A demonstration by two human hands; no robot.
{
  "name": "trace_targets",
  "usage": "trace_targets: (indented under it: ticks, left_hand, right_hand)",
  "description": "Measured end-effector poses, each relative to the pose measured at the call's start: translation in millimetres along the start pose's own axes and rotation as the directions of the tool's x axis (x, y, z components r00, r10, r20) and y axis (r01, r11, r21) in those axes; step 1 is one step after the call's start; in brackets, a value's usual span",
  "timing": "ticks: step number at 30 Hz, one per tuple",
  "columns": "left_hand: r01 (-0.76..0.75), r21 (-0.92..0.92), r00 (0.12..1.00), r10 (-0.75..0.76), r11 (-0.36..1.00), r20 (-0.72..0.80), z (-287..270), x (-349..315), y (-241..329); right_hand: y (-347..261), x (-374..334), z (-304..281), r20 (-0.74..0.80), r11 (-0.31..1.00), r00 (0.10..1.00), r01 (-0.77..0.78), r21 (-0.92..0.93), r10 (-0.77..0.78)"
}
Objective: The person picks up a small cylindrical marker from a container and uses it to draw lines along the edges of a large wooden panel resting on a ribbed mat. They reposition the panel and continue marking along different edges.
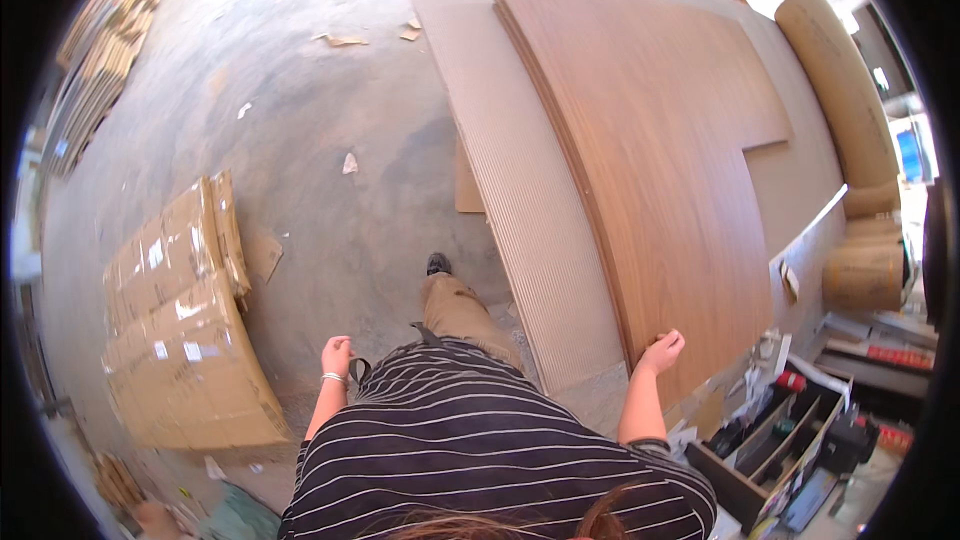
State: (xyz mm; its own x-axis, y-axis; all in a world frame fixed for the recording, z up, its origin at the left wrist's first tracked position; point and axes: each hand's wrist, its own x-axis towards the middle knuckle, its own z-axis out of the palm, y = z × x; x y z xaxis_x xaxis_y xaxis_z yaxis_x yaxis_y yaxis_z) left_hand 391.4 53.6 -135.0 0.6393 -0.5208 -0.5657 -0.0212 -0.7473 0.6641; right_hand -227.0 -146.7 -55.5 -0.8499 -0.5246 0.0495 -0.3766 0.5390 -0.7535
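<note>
A large brown wood-grain panel (pixel 660 170) lies on corrugated cardboard (pixel 560 270) to my right, with a notch cut from its far right part. More board edges show beneath its left side. My right hand (pixel 662 351) is over the panel's near end, fingers curled; whether anything small is inside them is hidden. Beside my waist on the left, my left hand (pixel 338 354) hangs with its fingers curled in, well away from the panel. Nothing shows in it. A pale bracelet circles that wrist.
Flattened cardboard boxes (pixel 190 330) lie on the floor at left, with stacked cardboard (pixel 115 50) farther back. An open tool tray (pixel 770 450) stands at the near right. Large brown rolls (pixel 835 80) line the right side. Scraps (pixel 350 163) dot the concrete floor.
</note>
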Motion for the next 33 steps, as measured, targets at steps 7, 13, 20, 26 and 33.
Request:
trace_targets:
  ticks: [7,13,20,26,33]
  left_hand:
    - [0.227,-0.091,0.973,-0.23,0.97,-0.03,-46,105,71]
    - [0.273,-0.159,0.962,-0.273,0.949,0.018,-35,208,129]
    - [0.19,-0.119,0.981,-0.182,0.975,0.074,-50,400,242]
    - [-0.031,0.105,0.963,0.002,0.994,0.268,-97,583,358]
    - [-0.086,0.137,0.946,0.037,0.987,0.321,-69,743,564]
  right_hand:
    - [-50,20,43,-0.265,0.901,0.863,-0.428,0.074,0.431]
    - [-186,-60,180,0.251,0.992,0.967,0.005,0.123,-0.035]
    - [-372,-210,341,0.59,0.888,0.666,0.381,0.259,-0.458]
    - [-474,-273,441,0.688,0.914,0.601,0.289,0.286,-0.406]
    - [-548,-281,535,0.601,0.972,0.793,-0.047,0.23,-0.104]
